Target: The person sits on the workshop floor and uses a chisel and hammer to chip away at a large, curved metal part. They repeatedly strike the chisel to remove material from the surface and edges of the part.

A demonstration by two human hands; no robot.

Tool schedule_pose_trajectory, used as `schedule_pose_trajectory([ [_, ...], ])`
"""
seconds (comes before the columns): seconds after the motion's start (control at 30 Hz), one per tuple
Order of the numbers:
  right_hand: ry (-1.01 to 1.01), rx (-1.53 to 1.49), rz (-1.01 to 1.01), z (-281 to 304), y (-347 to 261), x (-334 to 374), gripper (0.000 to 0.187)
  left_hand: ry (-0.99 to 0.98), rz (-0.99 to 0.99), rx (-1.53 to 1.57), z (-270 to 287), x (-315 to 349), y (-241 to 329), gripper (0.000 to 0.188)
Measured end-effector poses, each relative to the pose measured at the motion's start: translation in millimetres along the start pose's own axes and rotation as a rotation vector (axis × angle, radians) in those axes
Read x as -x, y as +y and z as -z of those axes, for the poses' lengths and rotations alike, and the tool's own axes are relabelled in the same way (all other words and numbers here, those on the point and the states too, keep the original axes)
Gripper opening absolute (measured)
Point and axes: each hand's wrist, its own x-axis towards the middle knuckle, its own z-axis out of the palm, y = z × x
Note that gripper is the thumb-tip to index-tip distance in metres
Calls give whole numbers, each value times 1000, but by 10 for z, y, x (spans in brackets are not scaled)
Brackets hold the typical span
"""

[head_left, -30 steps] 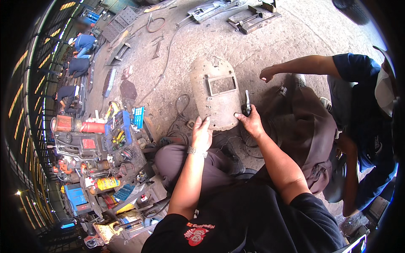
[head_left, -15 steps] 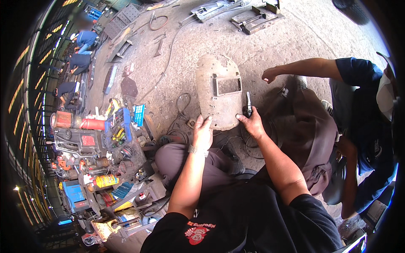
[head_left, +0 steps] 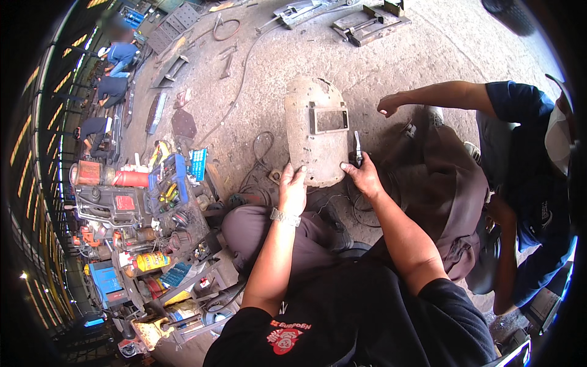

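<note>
A worn, dusty welding mask [head_left: 306,144] with a rectangular window frame [head_left: 331,120] is held up in front of my knees, its edge chipped at the top. My left hand [head_left: 293,188] grips its lower left edge, thumb on the face of the mask. On the lower right edge my right hand [head_left: 365,176] is closed, thumb on the near side. A small clamp-like metal tool [head_left: 358,150] shows beside my right fingers; whether that hand holds it too is unclear. The fingers behind the mask are hidden.
At right a co-worker [head_left: 526,122] crouches close, an arm stretched toward the mask. On the left stand a blue toolbox [head_left: 169,186], a yellow bottle [head_left: 151,262] and a cluttered bench. Cables [head_left: 260,153] and steel frames [head_left: 370,25] lie on the concrete floor; several people work farther off.
The mask has shifted very slightly up and left in view, still between both hands. My grip looks the same, and the co-worker's outstretched arm has barely moved.
</note>
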Motion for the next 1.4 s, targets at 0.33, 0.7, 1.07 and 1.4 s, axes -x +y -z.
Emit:
schedule_pose_trajectory([
  [0.33,-29,14,-27,31,5,-7,72,23,46,-69,29,-14,-21,31],
  [0.7,-54,-61,-76,6,37,-2,74,-5,-4,-67,55,-37,-45,29],
  [1.07,-75,-36,-96,-3,-71,50,61,36,-18,-249,116,-59,-57,24],
  [1.4,-293,986,-469,281,1021,130,51,105,-121,-376,293,-428,1399,27],
])
